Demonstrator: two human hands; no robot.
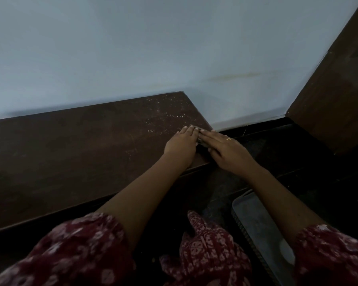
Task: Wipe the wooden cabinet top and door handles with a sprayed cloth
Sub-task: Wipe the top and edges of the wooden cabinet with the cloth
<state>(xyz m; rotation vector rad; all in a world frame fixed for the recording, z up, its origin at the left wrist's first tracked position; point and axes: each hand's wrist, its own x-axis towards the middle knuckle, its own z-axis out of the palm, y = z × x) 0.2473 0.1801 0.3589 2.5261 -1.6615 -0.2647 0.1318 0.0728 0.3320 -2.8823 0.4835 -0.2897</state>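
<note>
Head view looks down on a dark wooden cabinet top [74,153] set against a pale blue wall [153,48]. Both hands lie flat at the cabinet top's right-hand end, near its front corner. The left hand [182,142] rests palm down on the wood with its fingers straight and close together. The right hand [225,150], with a gold ring [228,139] on one finger, reaches in from beyond the cabinet's end, fingers extended and side by side, their tips meeting the left hand's. Between and under the two hands a small sliver of grey cloth [202,141] shows, pressed onto the cabinet top; neither hand curls around it. Just behind the hands, pale specks [165,114] dot the wood. Dark red patterned sleeves [87,244] fill the bottom of the frame.
</note>
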